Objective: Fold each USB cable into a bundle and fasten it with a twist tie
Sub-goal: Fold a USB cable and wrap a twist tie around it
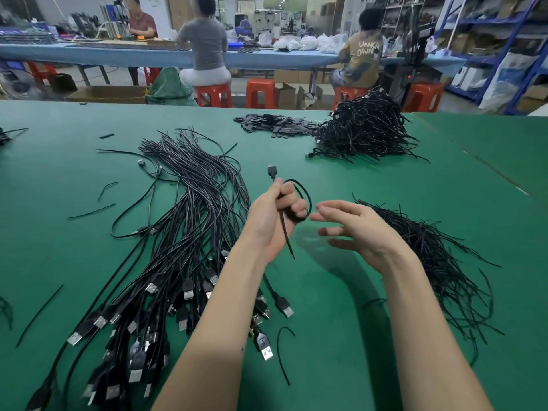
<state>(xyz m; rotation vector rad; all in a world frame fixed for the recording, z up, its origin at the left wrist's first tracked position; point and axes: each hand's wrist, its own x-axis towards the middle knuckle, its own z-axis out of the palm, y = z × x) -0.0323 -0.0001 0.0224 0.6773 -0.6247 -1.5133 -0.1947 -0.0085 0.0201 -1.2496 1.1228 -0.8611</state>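
The cable (pixel 299 200) is held above the green worktop (pixel 370 336), coiled into a loop in the left hand (pixel 275 215). That grip is closed round the coil, with the plug end sticking up past the thumb and a straight black tail hanging below the palm; whether that tail is a tie cannot be told. The right hand (pixel 355 226) hovers just beside the loop, apart from it, its grip wide with fingers relaxed and holding nothing.

To the left lies a big sheaf of loose cables (pixel 184 247), too many to count, plugs fanned toward the near edge. To the right is a heap of ties (pixel 430 256), also uncountable. A few stray ties lie on the worktop, one (pixel 281 351) near the left forearm. At the far edge sits a pile of bundles (pixel 364 129), and beside it a scatter of small black flat pieces (pixel 275 124).

Beyond is a workshop: a long blue table (pixel 118 54) with three people seated at it, five red stools (pixel 260 93) in view, cardboard boxes (pixel 106 94) on the floor, and blue shelving (pixel 504 40) at the right.
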